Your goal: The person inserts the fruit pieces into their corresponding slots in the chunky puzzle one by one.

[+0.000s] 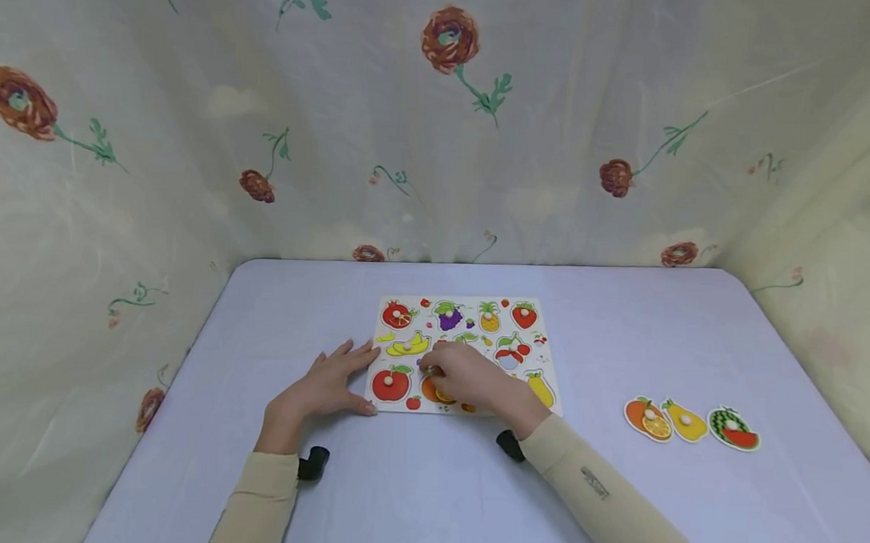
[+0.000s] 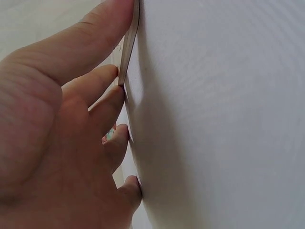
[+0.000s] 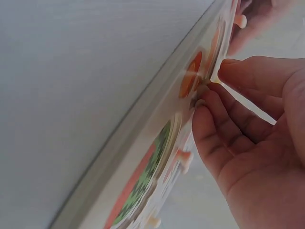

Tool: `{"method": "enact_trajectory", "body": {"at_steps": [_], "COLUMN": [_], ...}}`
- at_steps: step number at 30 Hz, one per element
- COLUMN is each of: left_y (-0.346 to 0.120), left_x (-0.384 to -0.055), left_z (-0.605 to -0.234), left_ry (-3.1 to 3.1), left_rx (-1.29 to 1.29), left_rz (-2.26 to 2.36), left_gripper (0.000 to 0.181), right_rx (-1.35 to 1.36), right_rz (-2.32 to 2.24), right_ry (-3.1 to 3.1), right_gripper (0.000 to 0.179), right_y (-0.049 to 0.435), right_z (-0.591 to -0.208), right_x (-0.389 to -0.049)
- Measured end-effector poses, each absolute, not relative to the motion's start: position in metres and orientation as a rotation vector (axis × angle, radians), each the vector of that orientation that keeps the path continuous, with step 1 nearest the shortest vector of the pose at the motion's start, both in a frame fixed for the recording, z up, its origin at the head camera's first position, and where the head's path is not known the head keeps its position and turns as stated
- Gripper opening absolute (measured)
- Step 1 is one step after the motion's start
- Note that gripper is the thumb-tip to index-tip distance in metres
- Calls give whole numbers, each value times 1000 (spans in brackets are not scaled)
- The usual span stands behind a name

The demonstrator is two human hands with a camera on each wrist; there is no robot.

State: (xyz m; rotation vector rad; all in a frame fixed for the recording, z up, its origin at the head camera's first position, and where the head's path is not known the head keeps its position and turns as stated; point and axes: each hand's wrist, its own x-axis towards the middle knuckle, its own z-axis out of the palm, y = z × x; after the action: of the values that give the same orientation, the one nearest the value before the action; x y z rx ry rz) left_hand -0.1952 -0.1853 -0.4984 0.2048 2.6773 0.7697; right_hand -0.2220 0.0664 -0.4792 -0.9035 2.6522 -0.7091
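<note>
A white fruit puzzle board point(image 1: 549, 387) lies on the table, with knobbed pieces such as an apple point(image 1: 391, 383) and bananas point(image 1: 408, 345) on it. My left hand point(image 1: 326, 383) is spread along its left edge; in the left wrist view the thumb and fingertips touch that edge. Over the lower middle of the board, my right hand point(image 1: 467, 375) bends its fingers and pinches a small puzzle piece. That piece is mostly hidden, so its fruit cannot be told. Below the fingers shows an orange picture point(image 1: 433, 389). The right wrist view shows a watermelon picture point(image 3: 143, 179) on the board.
To the right of the board, three loose pieces lie in a row: an orange point(image 1: 646, 419), a pear point(image 1: 685, 422) and a watermelon point(image 1: 734, 430). A flowered curtain point(image 1: 326, 100) hangs behind and beside the pale table point(image 1: 297, 299).
</note>
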Motion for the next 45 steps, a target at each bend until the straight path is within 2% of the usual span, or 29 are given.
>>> {"method": "enact_trajectory", "body": {"at_steps": [17,31,45], "left_y": [-186,-184,-185], "left_x": [-196,-196,-196], "left_z": [-499,-498,-498], "left_ry": [2680,2684,2675], "left_rx": [237,241,200], "left_rz": [771,770,779], "left_gripper": [96,96,97], "right_rx": [-1013,-970,-887], "right_rz": [-586,-582,-697], "right_ry": [2723,2717,2705], "right_gripper": [17,17,17], "right_y": [37,41,55], "right_z": [-481,-483,-477], "right_x": [-236,-238,-225]}}
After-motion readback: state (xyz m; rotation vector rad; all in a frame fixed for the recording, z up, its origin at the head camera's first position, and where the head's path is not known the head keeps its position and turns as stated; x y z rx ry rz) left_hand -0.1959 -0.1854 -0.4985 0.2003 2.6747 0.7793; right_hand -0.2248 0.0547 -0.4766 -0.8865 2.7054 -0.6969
